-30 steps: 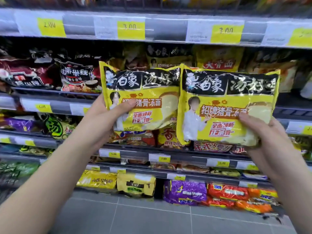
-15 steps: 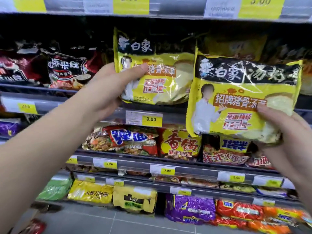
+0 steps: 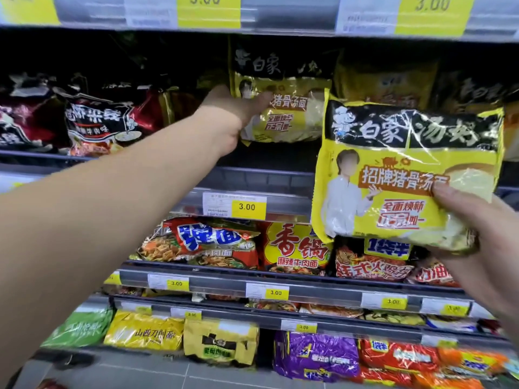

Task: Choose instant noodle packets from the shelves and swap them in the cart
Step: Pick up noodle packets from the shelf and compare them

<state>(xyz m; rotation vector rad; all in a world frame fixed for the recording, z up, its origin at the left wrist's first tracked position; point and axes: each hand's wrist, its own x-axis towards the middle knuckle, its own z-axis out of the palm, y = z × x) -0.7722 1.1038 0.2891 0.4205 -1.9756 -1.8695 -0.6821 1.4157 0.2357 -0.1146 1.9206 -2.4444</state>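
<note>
Two matching yellow-and-black instant noodle packets are in my hands. My left hand (image 3: 233, 119) reaches far into the upper shelf and grips the left packet (image 3: 292, 108) by its left edge, thumb across the front; the packet stands upright inside the shelf. My right hand (image 3: 474, 234) holds the right packet (image 3: 404, 175) by its lower right corner, thumb on the front, out in front of the shelves. No cart is in view.
The shelf rails (image 3: 252, 203) carry yellow 3.00 price tags. Black-and-red packets (image 3: 98, 122) lie left of my left hand; red, yellow, purple and green packets fill the lower shelves. Grey floor tiles (image 3: 140, 372) show at the bottom.
My left hand has pushed its packet up and deeper into the upper shelf. The right packet stayed in my right hand and looms larger as the view closed in.
</note>
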